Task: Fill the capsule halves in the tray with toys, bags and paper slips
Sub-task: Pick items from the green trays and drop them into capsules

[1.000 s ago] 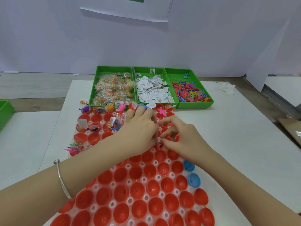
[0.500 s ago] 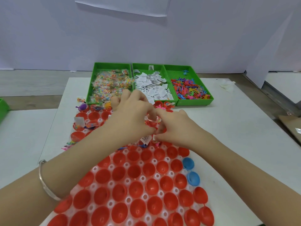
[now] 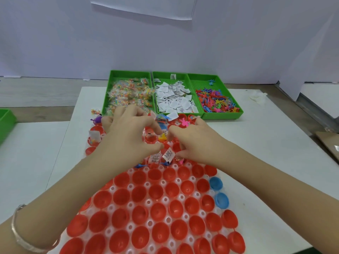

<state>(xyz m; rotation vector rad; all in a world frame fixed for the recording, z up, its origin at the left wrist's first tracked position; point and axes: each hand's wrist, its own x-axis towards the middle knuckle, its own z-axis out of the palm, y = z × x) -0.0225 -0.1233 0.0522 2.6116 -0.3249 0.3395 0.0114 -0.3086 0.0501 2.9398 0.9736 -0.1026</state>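
While both forearms reach in from the near edge of the white table [image 3: 256, 143], the two hands meet over the far half of the clear plastic tray with round pockets [image 3: 166, 199], which lies at the table's near-left part and runs off the near edge of the view. The left hand [image 3: 128, 131] hovers with fingers curled downward, thumb and forefinger drawn close together above a pocket; whether they pinch anything I cannot tell. The right hand [image 3: 194, 142] is curled the same way, its fingertips close to the left hand's, next to a small yellow and blue item [image 3: 162, 136] between them; the grip is unclear too. A silver bangle [image 3: 23, 235] circles the left wrist.

Red plastic capsule halves [image 3: 157, 211] sit open side up in nearly all the pockets, and those toward the near edge hold nothing. Two blue capsule halves [image 3: 219, 192] sit at the tray's right edge. Under and beyond the hands, the halves carry printed white paper slips [image 3: 168, 155], a pink toy figure [image 3: 183, 122] and small clear bags.

Along the far edge of the table stand three green plastic bins side by side: the left bin [image 3: 110, 92] holds clear bags of coloured beads, the middle bin [image 3: 171, 73] white paper slips, the right bin [image 3: 233, 96] small coloured plastic toys.
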